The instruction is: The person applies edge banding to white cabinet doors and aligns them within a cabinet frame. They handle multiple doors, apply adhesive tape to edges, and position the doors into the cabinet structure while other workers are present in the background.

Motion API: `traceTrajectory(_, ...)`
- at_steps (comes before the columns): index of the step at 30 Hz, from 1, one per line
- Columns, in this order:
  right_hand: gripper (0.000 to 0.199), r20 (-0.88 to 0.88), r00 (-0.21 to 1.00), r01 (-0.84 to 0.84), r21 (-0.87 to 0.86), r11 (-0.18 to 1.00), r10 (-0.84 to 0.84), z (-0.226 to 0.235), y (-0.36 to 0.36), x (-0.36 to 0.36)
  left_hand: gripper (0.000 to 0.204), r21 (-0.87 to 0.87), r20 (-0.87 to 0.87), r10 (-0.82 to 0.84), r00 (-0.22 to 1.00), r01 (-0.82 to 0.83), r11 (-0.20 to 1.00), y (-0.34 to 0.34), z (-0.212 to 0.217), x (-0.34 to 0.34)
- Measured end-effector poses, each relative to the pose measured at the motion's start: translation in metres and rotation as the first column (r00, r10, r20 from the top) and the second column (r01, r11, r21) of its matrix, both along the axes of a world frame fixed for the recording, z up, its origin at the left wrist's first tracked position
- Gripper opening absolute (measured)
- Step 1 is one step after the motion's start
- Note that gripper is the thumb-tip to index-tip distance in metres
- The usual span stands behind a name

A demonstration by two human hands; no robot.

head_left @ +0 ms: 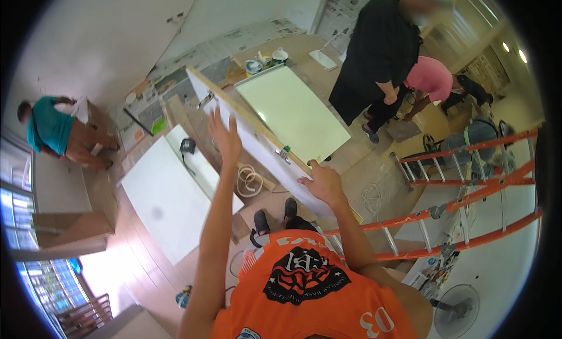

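Observation:
A white cabinet door with a wood-coloured edge stands on its long edge in front of me. Two metal hinges are fixed along its top, a far hinge and a near hinge with a bit of green on it. My left hand is open beside the door's near face, fingers spread and pointing away; whether it touches the face I cannot tell. At the door's near end, my right hand grips the top edge, thumb on the near side and fingertips partly hidden.
White boards lie at left with a black tape measure on them. Another pale panel lies beyond the door. Coiled cable rests by my feet. Orange ladders stretch along the right. Co-workers are at far left and upper right.

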State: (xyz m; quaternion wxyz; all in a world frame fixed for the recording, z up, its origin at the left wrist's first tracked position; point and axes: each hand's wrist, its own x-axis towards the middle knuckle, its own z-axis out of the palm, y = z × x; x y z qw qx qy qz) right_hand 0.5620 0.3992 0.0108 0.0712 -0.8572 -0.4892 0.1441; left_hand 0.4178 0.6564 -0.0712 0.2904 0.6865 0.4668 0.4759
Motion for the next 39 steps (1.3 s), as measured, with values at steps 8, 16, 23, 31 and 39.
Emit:
traceTrajectory(8, 0.053, -0.141, 0.983, -0.120, -0.018, 0.993, 0.117, -0.012, 0.041, 0.009, 0.078, -0.873, 0.456, 0.017, 0.890, 0.443, 0.204, -0.176, -0.165, -0.007)
traceTrajectory(16, 0.035, -0.393, 0.904, -0.166, 0.034, 0.986, 0.166, -0.019, 0.080, 0.021, 0.106, -0.740, 0.606, 0.149, 0.781, 0.623, -0.254, -0.228, -0.257, 0.026)
traceTrajectory(23, 0.031, -0.494, 0.857, -0.062, 0.182, 0.981, 0.146, -0.047, 0.059, 0.049, 0.095, -0.669, 0.667, 0.210, 0.715, 0.699, -0.253, -0.252, -0.227, 0.040)
traceTrajectory(31, 0.032, -0.516, 0.850, -0.046, 0.128, 0.991, 0.106, 0.030, 0.038, 0.024, 0.071, -0.666, 0.675, 0.295, 0.676, 0.731, -0.149, -0.260, -0.241, 0.039)
traceTrajectory(39, 0.043, -0.650, 0.752, 0.294, 0.181, 0.939, -0.110, 0.098, -0.021, 0.019, 0.070, -0.660, 0.729, 0.278, 0.626, 0.750, 0.041, -0.228, -0.156, 0.030)
